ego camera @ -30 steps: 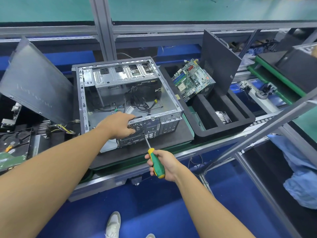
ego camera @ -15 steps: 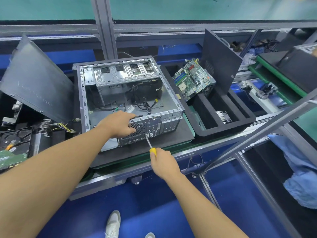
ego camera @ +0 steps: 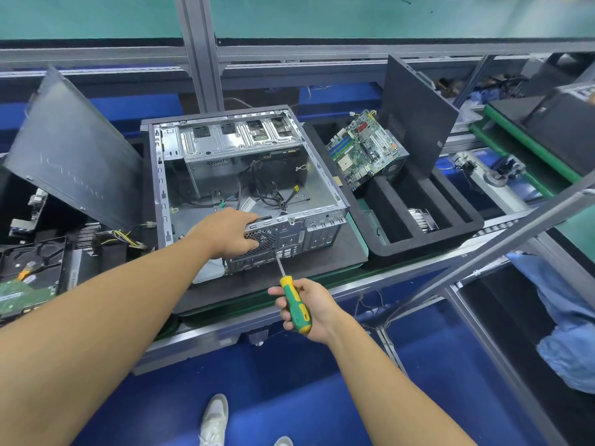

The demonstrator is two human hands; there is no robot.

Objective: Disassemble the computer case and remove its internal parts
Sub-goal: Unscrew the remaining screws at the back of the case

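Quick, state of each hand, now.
Left hand: grips the rear edge of the computer case.
Right hand: holds the screwdriver, tip at that rear panel.

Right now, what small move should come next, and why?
Likely twist the screwdriver to loosen a fastener: its tip meets the rear panel beside the fan grille, the right hand grips its handle, and the left hand braces the case.

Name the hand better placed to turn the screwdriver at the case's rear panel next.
Right. The right hand grips the green-and-yellow-handled screwdriver, its tip against the rear panel of the open grey metal computer case, by the fan grille. The left hand grips the panel's top edge, likely steadying it.
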